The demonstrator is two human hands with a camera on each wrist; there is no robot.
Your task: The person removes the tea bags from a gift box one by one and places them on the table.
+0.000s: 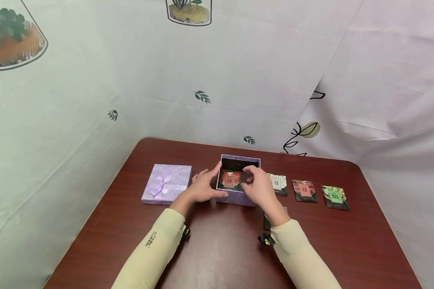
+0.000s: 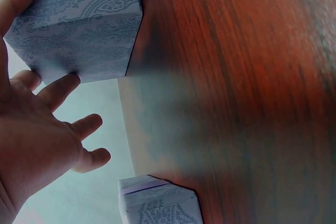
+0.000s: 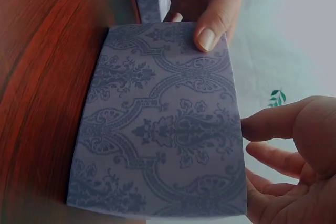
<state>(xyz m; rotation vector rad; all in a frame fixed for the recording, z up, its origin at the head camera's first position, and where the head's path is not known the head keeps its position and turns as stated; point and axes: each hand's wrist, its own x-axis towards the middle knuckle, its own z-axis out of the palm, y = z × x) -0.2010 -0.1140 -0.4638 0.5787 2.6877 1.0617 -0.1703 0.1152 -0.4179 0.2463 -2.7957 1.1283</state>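
Note:
A purple patterned gift box (image 1: 235, 197) stands lidless on the table, its inside dark. In it, at the left, lies a red-and-black packet (image 1: 230, 180). My left hand (image 1: 203, 188) grips the box's near left corner, thumb on the front wall and fingers along the side; the left wrist view shows this hand (image 2: 47, 124) against the box (image 2: 79, 30). Over the right part of the box, my right hand (image 1: 258, 186) curls its thumb and fingers about a dark packet (image 1: 244, 179), mostly hidden. In the right wrist view the box wall (image 3: 157, 119) hides those fingertips (image 3: 257, 127).
Left of the box lies the purple lid (image 1: 168, 184) with a ribbon bow. To the right are a white packet (image 1: 278, 184), a red packet (image 1: 305, 190) and a green packet (image 1: 335, 197). Another packet (image 1: 266, 222) is partly under the right forearm. A curtain (image 1: 217, 80) hangs behind the table.

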